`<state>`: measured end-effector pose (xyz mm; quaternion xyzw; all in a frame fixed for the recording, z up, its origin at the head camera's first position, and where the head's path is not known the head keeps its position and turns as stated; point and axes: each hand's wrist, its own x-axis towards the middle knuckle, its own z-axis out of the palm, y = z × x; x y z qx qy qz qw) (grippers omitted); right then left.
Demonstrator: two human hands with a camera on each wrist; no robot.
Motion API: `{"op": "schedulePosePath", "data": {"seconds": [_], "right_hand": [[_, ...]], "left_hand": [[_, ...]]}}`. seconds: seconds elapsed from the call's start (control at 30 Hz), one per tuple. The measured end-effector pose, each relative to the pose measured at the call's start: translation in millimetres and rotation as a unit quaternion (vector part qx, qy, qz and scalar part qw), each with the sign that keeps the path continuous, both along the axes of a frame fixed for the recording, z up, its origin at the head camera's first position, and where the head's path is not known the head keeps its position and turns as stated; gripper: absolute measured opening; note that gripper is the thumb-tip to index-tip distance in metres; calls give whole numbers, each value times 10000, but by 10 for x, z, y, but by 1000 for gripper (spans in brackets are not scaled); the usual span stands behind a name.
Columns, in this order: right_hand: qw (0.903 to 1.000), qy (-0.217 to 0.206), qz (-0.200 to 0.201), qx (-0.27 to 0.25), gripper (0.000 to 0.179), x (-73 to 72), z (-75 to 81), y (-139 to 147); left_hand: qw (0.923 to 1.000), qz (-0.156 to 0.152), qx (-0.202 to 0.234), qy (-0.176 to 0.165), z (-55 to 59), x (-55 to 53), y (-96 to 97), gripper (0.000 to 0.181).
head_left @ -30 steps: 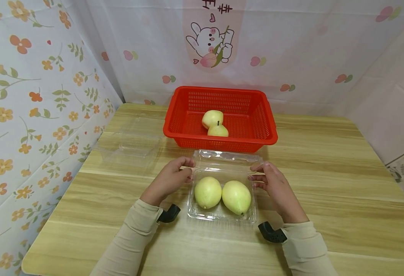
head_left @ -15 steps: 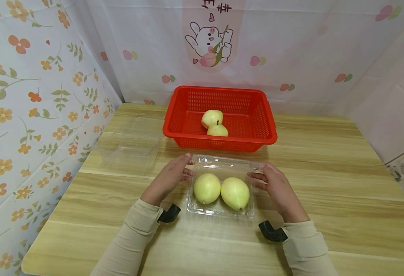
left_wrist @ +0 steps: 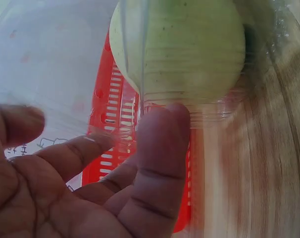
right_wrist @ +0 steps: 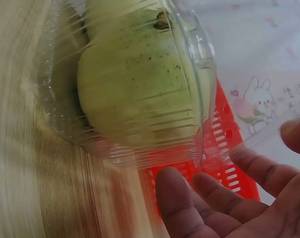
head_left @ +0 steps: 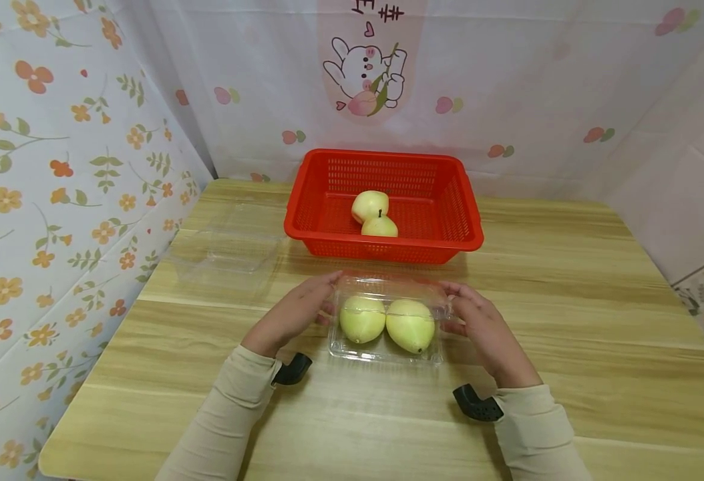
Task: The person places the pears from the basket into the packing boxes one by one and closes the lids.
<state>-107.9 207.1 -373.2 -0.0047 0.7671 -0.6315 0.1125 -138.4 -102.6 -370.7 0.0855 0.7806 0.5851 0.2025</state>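
Lid (head_left: 391,286) of clear box (head_left: 382,357) tilts partway over 2 pears (head_left: 410,331), on counter (head_left: 580,307), just in front of red basket (head_left: 382,244). L hand (head_left: 294,312) & R hand (head_left: 485,327) flank it, fingers loosely extended, no firm grip seen. Prob. best: lower both sides evenly, fingertips clear, then press gently all round w/o squashing fruit.

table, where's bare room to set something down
Bare: the table right of the basket and right hand; the patch between left sleeve, left box and left edge; the near strip between left sleeve and right sleeve. Crowded: the middle, where left hand and right hand flank the pear box.
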Motion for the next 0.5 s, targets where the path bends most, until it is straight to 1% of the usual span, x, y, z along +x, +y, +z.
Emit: {"op": "schedulePosePath", "data": {"seconds": [0.07, 0.1, 0.2, 0.37, 0.5], "right_hand": [[9999, 8, 6, 130, 45, 0, -9, 6], [9998, 25, 17, 184, 45, -1, -13, 6], [9994, 82, 23, 336, 46, -8, -34, 5], [9991, 147, 104, 393, 50, -26, -71, 6], [9986, 47, 232, 464, 60, -33, -83, 21]], "left_hand": [[10000, -12, -44, 82, -2, 2, 2, 49], [9999, -34, -68, 120, -5, 3, 3, 51], [9997, -68, -184, 125, -10, 8, 14, 51], [9992, -113, -379, -104, -8, 12, 30, 58], [9986, -188, -474, -161, -9, 7, 34, 61]]}}
